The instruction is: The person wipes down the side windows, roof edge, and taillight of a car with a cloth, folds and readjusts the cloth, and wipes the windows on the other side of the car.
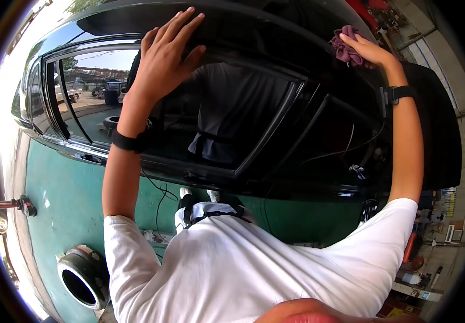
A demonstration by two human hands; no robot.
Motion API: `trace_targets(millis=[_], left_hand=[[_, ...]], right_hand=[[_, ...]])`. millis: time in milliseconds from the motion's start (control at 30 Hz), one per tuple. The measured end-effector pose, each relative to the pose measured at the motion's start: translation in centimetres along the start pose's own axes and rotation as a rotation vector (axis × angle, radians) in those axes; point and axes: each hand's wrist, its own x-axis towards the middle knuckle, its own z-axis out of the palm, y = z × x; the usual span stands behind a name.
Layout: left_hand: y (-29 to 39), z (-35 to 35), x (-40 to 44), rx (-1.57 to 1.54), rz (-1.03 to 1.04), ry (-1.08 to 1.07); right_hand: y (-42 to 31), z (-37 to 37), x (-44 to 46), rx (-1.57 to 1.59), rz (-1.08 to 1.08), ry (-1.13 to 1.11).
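A black car (254, 126) fills the upper middle of the head view, its side windows and roof edge facing me. My left hand (169, 46) lies on the car above the side window, fingers stretched out and spread, holding nothing. Over at the right, my right hand (366, 49) presses a crumpled mauve cloth (346, 47) against the car's dark upper surface. The fingers curl round the cloth, and part of them is hidden by its folds. Each wrist wears a black band.
Tyres (83, 277) lie stacked on the green floor (63, 188) at the lower left. A thin dark cable (159, 202) hangs by my feet. Shelves with tools and bottles (448, 202) line the right side. A red-handled jack-like tool (14, 204) is at the far left.
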Motion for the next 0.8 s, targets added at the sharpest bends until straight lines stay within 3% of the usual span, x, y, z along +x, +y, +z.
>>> trace_targets(millis=[100, 233, 300, 367, 500, 667, 733, 800], left_hand=[[-4.4, -2.8, -1.2, -0.056, -0.004, -0.031], [-13.2, -5.5, -5.2, -0.077, -0.184, 0.091], [-15.2, -7.0, -6.8, -0.06, -0.239, 0.089], [-16.9, -8.0, -8.0, -0.102, -0.205, 0.113], [-20.8, -10.5, -8.7, -0.087, -0.237, 0.103], [-22.8, -12.3, -6.6, -0.173, -0.177, 0.129], [-23.0, -12.3, -5.8, -0.218, -0.157, 0.145], [-24.1, -11.7, -6.2, -0.227, -0.199, 0.081]], right_hand=[[0.5, -2.3, 0.1, -0.093, 0.16, -0.193], [-1.9, -1.3, 0.6, 0.003, 0.226, -0.128], [-2.4, -2.9, 1.9, 0.156, 0.358, -0.342], [-4.2, -3.5, 3.1, 0.146, 0.444, -0.332], [-12.6, -4.0, 5.6, -0.264, 0.276, -0.127], [-25.0, -4.2, 2.9, -0.07, 0.024, -0.128], [-27.8, -4.3, 0.0, 0.141, -0.019, -0.12], [-23.1, -5.3, 3.1, 0.074, 0.078, -0.062]])
